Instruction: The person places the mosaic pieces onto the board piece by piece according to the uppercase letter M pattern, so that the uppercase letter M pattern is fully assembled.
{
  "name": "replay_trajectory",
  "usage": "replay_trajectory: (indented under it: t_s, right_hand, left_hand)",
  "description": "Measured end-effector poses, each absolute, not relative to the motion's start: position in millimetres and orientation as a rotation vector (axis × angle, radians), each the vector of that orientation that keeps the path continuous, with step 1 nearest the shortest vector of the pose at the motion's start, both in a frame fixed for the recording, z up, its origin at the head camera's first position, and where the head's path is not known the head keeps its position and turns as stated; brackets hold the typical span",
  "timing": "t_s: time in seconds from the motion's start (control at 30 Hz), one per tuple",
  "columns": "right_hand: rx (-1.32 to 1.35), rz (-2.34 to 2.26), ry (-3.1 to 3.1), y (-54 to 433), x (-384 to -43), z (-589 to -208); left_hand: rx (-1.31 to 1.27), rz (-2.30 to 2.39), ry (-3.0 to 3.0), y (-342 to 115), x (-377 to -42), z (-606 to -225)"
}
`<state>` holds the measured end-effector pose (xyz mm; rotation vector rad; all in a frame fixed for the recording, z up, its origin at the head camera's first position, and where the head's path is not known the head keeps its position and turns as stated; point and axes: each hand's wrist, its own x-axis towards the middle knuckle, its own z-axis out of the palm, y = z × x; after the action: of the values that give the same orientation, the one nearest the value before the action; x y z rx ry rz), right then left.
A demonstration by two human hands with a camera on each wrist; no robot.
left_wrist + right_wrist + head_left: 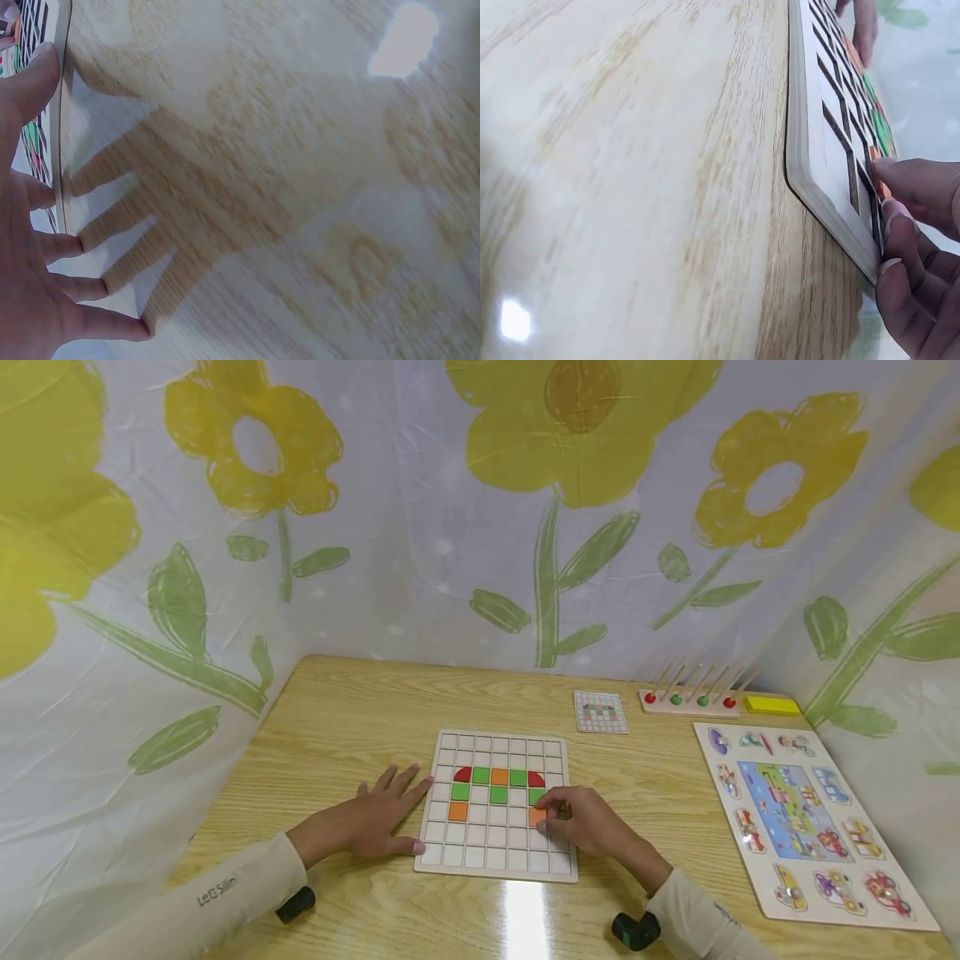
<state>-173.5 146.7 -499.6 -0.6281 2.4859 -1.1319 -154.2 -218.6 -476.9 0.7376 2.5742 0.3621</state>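
A square wooden grid board [495, 872] lies on the table. Red quarter-round, green and orange tiles fill some of its cells. My right hand [588, 820] is at the board's right side, its thumb and finger pinching an orange square tile [536, 817] at its cell, just below a green tile [536, 796]. That same orange tile [883, 178] shows between the fingertips in the right wrist view. With fingers spread, my left hand [375, 818] rests along the board's left edge, the thumb touching the rim. The left wrist view shows those straight fingers [112, 322] near the tabletop.
Behind the board lies a small pattern card [600, 712] with a similar coloured design. A peg stand [688, 703] with red and green beads and a yellow block [772, 706] are at the back right. A picture puzzle board [810, 835] lies at the right. Flowered cloth surrounds the table [352, 693].
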Motion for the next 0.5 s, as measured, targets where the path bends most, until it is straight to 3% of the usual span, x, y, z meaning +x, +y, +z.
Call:
replay_trajectory:
  t_s: [0.5]
  right_hand:
    - [-0.68,-1.159,2.58,160,-170,-496]
  left_hand:
    - [0.714,0.357,2.557,-218,-156,-476]
